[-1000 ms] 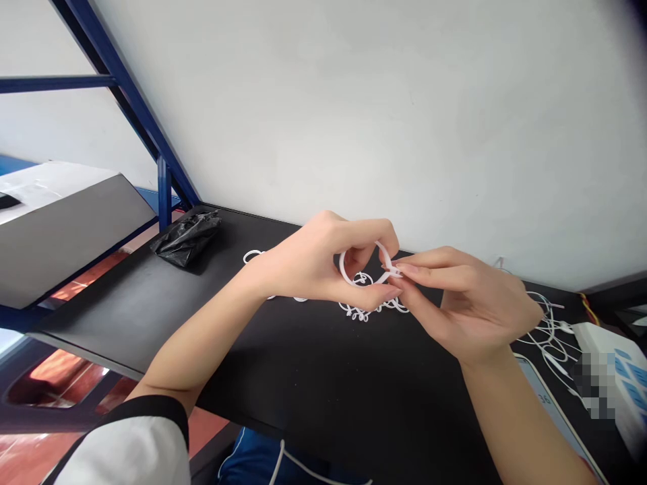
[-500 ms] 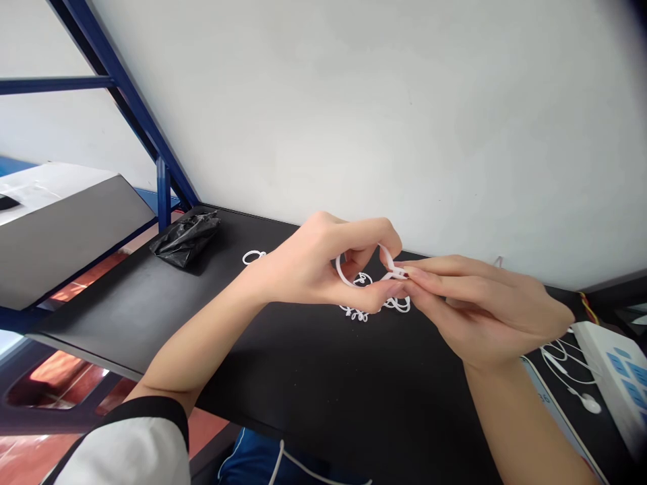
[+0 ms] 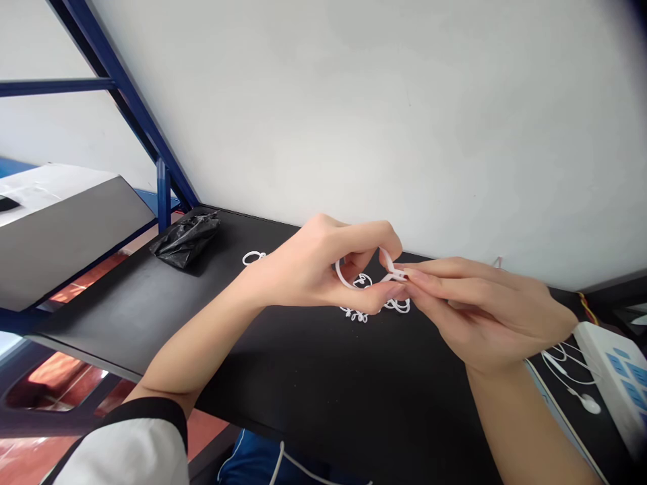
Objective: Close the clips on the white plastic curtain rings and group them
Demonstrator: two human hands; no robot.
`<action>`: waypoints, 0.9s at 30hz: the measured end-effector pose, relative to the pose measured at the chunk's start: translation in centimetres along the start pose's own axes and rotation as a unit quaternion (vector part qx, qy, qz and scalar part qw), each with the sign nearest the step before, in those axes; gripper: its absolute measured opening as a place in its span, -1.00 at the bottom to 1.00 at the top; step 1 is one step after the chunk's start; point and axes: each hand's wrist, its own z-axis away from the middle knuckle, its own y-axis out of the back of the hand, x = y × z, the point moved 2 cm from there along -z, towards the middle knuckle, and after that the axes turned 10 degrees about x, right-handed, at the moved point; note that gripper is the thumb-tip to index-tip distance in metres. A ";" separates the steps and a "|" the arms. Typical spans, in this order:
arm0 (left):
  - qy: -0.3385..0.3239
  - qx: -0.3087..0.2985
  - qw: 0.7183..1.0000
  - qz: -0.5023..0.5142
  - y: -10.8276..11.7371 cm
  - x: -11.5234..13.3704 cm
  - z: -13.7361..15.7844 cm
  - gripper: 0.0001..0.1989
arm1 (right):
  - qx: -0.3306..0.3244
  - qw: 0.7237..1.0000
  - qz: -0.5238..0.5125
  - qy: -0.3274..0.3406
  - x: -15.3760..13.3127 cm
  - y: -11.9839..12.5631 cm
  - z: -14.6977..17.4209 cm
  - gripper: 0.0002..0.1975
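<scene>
While the left hand [image 3: 323,269] has its grip clamped round the curve of a white ring [image 3: 388,261] above the worktop [image 3: 303,377], the right hand [image 3: 490,310] pinches the ring's paired tabs, which point rightward along its left-to-right long axis. Right of the ring lie earphones [image 3: 590,404] and a white box [image 3: 611,377]; below and beyond it, small white pieces [image 3: 399,306] are partly covered by the hands. Farther left of the ring rests a black bag [image 3: 186,239], with the pale wall [image 3: 354,135] behind.

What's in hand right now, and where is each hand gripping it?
A white ring: the left hand holds its round loop between thumb and fingers; the right hand pinches its narrow end.
</scene>
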 end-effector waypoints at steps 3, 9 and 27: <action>-0.001 -0.001 1.000 0.001 0.0 0.0 0.0 -0.86 | 0.002 1.000 0.008 0.007 0.0 0.0 0.0 -0.61; 0.000 0.000 1.000 -0.002 0.0 0.1 -0.1 -0.86 | 0.002 1.000 0.007 0.005 0.0 0.0 0.0 -0.62; 0.017 -0.008 1.000 0.005 0.0 -0.1 0.0 -0.84 | 0.002 1.000 0.017 0.010 0.1 -0.1 0.1 -0.60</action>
